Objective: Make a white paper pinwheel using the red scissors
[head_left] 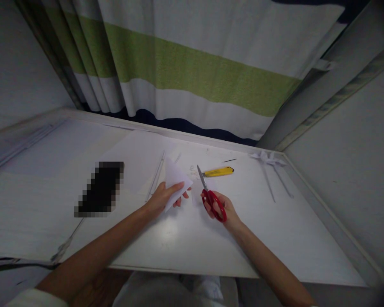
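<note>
The left hand (160, 199) is clamped on one folded white paper triangle (176, 181), which sticks out of the grip toward 1 o'clock, its tip at 12. The right hand (224, 209) is closed through the handles of one pair of red-handled scissors (211, 197), blades together, long axis pointing to 11 o'clock. One yellow utility knife (218, 172) lies on the white table (275, 238) at 12 from the scissors

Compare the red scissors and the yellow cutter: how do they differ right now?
The scissors have red handles; the cutter has a yellow body. The scissors are held in the right hand, blades pointing up and away, while the cutter lies flat and untouched on the white table. The scissors show bare metal blades; whether the cutter's blade is out is unclear. Both are cutting tools, right of the folded paper in the left hand.
</note>
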`<state>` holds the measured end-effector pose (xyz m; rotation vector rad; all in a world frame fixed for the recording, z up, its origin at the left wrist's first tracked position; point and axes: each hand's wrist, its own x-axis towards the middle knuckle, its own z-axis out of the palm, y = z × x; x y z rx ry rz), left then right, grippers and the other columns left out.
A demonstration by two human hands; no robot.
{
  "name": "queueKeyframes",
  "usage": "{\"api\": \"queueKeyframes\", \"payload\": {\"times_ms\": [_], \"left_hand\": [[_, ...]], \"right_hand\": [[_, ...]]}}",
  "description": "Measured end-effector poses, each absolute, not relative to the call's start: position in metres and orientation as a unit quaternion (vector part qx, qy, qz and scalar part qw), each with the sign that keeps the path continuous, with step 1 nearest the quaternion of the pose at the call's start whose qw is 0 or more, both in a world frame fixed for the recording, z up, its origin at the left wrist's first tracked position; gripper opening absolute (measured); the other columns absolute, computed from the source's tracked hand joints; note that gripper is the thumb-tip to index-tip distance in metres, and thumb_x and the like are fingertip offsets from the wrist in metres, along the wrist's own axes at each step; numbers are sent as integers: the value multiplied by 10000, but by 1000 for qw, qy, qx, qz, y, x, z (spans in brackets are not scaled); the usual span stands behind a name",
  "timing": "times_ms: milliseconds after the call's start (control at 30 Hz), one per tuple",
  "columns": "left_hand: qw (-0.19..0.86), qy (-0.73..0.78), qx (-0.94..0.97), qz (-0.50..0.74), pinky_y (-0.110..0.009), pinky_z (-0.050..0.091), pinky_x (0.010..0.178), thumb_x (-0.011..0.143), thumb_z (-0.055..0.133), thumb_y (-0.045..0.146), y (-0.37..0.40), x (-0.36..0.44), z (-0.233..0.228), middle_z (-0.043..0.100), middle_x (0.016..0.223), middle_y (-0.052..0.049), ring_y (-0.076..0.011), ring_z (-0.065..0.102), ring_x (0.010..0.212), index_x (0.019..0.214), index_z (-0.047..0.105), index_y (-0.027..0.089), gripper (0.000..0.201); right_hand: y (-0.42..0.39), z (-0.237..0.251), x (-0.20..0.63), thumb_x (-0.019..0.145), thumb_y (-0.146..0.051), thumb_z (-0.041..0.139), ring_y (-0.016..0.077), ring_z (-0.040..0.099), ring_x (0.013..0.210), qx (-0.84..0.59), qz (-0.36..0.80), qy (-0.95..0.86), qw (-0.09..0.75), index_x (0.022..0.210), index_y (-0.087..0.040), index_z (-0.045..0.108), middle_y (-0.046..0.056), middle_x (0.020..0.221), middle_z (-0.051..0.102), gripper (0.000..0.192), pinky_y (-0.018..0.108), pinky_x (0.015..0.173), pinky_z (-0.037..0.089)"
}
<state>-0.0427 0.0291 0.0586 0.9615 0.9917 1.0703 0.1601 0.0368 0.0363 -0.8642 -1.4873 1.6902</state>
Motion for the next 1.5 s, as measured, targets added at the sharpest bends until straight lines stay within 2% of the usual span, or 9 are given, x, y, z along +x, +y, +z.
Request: {"api": "queueKeyframes", "payload": {"times_ms": [167, 367, 467, 767, 1000, 1500], "left_hand": [[628, 440, 436, 471, -188, 354, 388, 753, 509, 354, 28, -43, 62, 599, 613, -35, -63, 452, 385, 779, 613, 79, 295], [617, 441, 454, 468, -208, 399, 456, 760, 502, 371, 27, -43, 60, 569, 497, -18, -88, 483, 403, 703, 620, 78, 321], [613, 443, 459, 466, -207, 399, 459, 764, 500, 367, 27, -43, 58, 578, 506, -18, -88, 490, 406, 710, 622, 83, 314], [602, 451, 465, 467, -204, 374, 429, 755, 503, 390, 26, -41, 55, 599, 550, -37, -92, 485, 402, 794, 616, 79, 333], [608, 445, 470, 459, -211, 384, 450, 761, 500, 359, 24, -40, 58, 586, 495, -24, -103, 504, 411, 706, 610, 85, 300], [612, 447, 470, 453, -220, 415, 468, 759, 511, 339, 23, -38, 59, 571, 456, -24, -112, 523, 422, 708, 612, 64, 297]], "right_hand": [[34, 39, 164, 600, -619, 543, 98, 364, 536, -292, 679, -590, 325, 947, -186, 470, -9, 670, 415, 560, 234, 490, 301], [33, 40, 168, 682, -578, 493, 83, 355, 469, -267, 710, -591, 276, 897, -166, 473, -15, 608, 414, 465, 217, 434, 252], [33, 41, 169, 708, -553, 482, 76, 354, 449, -268, 715, -585, 272, 889, -160, 474, -18, 595, 416, 433, 211, 414, 238], [30, 45, 164, 667, -549, 538, 60, 334, 411, -278, 724, -573, 264, 840, -152, 481, -37, 554, 407, 437, 195, 373, 228], [28, 46, 164, 682, -509, 551, 47, 339, 395, -289, 729, -561, 266, 816, -151, 476, -47, 540, 408, 389, 184, 361, 225], [28, 44, 163, 732, -438, 535, 40, 358, 385, -297, 738, -546, 262, 830, -142, 485, -47, 546, 416, 316, 172, 350, 233]]}}
